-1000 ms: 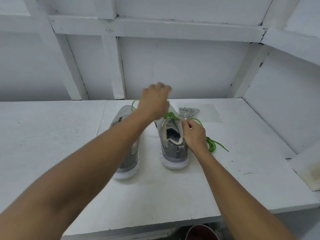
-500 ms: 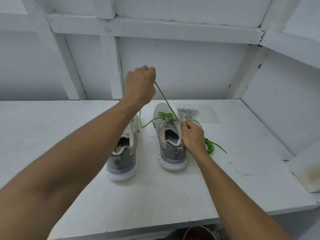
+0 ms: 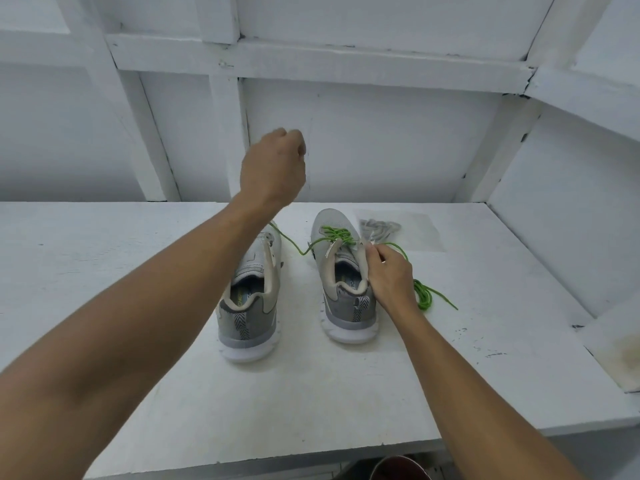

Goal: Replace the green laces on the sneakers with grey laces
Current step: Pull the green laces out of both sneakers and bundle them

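Two grey sneakers stand heel-toward-me on the white table (image 3: 346, 393). The left sneaker (image 3: 249, 306) shows no lace. The right sneaker (image 3: 341, 306) still has a green lace (image 3: 337, 234) through its front eyelets; one slack strand runs left and vanishes behind my left wrist. My left hand (image 3: 273, 164) is raised above the shoes in a fist, apparently gripping that strand. My right hand (image 3: 391, 275) pinches the right sneaker's right collar edge. A loose green lace (image 3: 424, 296) lies coiled right of that hand. Grey laces (image 3: 379, 226) sit in a clear bag behind the right shoe.
White wall panels and wooden framing close off the back and right side. A stained board (image 3: 623, 351) lies on a lower ledge at the right. A dark red round object (image 3: 398, 467) shows below the table's front edge.
My left hand rose from the shoes, drawing the green lace upward. The strand was taut half a second ago and now hangs slack. My right hand stayed on the right sneaker.
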### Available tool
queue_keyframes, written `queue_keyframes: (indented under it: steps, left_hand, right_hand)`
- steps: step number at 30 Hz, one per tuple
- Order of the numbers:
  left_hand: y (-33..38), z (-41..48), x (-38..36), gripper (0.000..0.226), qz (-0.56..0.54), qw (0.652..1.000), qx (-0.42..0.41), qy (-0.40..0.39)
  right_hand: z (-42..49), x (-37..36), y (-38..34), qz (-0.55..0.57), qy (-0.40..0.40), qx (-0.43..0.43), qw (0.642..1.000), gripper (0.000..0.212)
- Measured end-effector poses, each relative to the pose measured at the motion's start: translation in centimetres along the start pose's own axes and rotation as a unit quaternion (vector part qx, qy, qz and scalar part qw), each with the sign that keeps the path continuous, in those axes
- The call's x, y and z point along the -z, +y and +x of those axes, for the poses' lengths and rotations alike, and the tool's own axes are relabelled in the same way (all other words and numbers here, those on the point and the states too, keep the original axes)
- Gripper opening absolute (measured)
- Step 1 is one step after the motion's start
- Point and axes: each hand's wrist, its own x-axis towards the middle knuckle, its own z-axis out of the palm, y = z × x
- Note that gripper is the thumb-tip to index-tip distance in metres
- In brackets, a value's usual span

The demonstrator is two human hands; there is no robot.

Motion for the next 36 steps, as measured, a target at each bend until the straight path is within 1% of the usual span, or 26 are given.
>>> queue_keyframes:
  steps: [1,2,3,4,5,6,7,8,9,10,11,13,15,16,18,21,24,28,29,31,33,36]
  left_hand:
    - [0.3,-0.4,-0.2,0.021,0.017,0.999,0.004,-0.049]
    - [0.6,-0.9,-0.4,0.022,0.048,0.991,0.005,-0.126]
    - [0.9,-1.5,-0.6,0.020,0.083,0.973,-0.003,-0.216]
    - [1.2,-2.2,-0.9,0.014,0.121,0.944,-0.016,-0.307]
    - [1.6,-3.0,-1.1,0.005,0.159,0.910,-0.034,-0.381]
    - [1.8,-3.8,-1.4,0.008,0.198,0.879,-0.054,-0.431]
    - [2.0,-4.4,-1.6,0.015,0.230,0.854,-0.077,-0.461]
    - [2.2,-5.0,-1.9,0.016,0.256,0.832,-0.093,-0.484]
    - [2.5,-5.4,-1.9,0.017,0.267,0.819,-0.106,-0.496]
    - [2.7,-5.6,-1.9,0.019,0.267,0.815,-0.108,-0.504]
    - [2.8,-5.7,-1.7,0.021,0.256,0.823,-0.100,-0.497]
    - [2.8,-5.4,-1.5,0.021,0.217,0.860,-0.070,-0.456]
    - [2.8,-5.1,-1.3,0.008,0.166,0.905,-0.038,-0.390]
    - [2.7,-5.1,-1.4,0.013,0.137,0.923,-0.021,-0.358]
    - [3.1,-5.7,-1.5,0.026,0.064,0.943,0.021,-0.327]
    - [4.2,-7.9,-2.7,0.036,-0.044,0.948,0.076,-0.306]
    - [4.6,-9.8,-4.7,0.039,-0.075,0.958,0.090,-0.261]
    - [4.1,-11.2,-6.1,0.036,-0.124,0.968,0.113,-0.189]
    - [4.0,-11.4,-6.3,0.035,-0.136,0.969,0.117,-0.172]
    - [3.9,-11.7,-6.5,0.034,-0.161,0.967,0.134,-0.145]
    - [4.0,-11.9,-6.7,0.034,-0.185,0.960,0.164,-0.130]
    - [4.0,-12.0,-7.2,0.035,-0.214,0.948,0.210,-0.110]
  right_hand:
    - [0.0,0.0,0.0,-0.001,-0.001,-0.001,1.000,0.042]
    - [0.0,0.0,0.0,-0.001,-0.002,-0.002,1.000,0.042]
    - [-0.1,0.0,0.0,0.000,-0.002,-0.002,1.000,0.042]
    - [-0.1,0.0,0.1,0.001,-0.003,-0.003,1.000,0.042]
    - [-0.1,0.0,0.1,0.001,-0.004,-0.004,1.000,0.042]
    - [-0.1,0.0,0.1,0.001,-0.005,-0.004,1.000,0.042]
    - [-0.1,0.0,0.0,0.001,-0.005,-0.004,1.000,0.043]
    - [-0.1,0.0,0.0,-0.001,-0.004,-0.004,1.000,0.042]
    - [-0.1,0.0,-0.1,-0.002,-0.002,-0.004,1.000,0.042]
    - [-0.1,0.1,-0.1,-0.003,-0.001,-0.003,1.000,0.042]
    - [-0.2,0.1,-0.1,-0.003,0.000,-0.002,1.000,0.043]
    - [-0.2,0.1,-0.2,-0.003,0.001,-0.001,1.000,0.043]
    - [-0.3,0.1,-0.3,-0.008,-0.001,-0.001,1.000,0.042]
    - [-0.3,0.1,-0.3,-0.010,-0.003,-0.001,1.000,0.043]
    - [-0.2,0.2,-0.2,-0.013,-0.006,0.000,1.000,0.043]
    - [-0.1,0.2,-0.3,-0.017,-0.017,0.004,1.000,0.043]
    - [0.2,0.5,-0.4,-0.030,-0.043,0.014,0.999,0.041]
    - [1.3,1.2,-0.9,-0.082,-0.078,0.029,0.993,0.028]
    - [1.7,1.3,-1.1,-0.095,-0.077,0.041,0.992,0.025]
    - [2.7,1.4,-2.0,-0.128,-0.083,0.090,0.984,0.028]
    - [3.7,1.4,-3.3,-0.184,-0.110,0.150,0.965,0.028]
    - [4.9,0.8,-4.9,-0.294,-0.170,0.226,0.913,0.024]
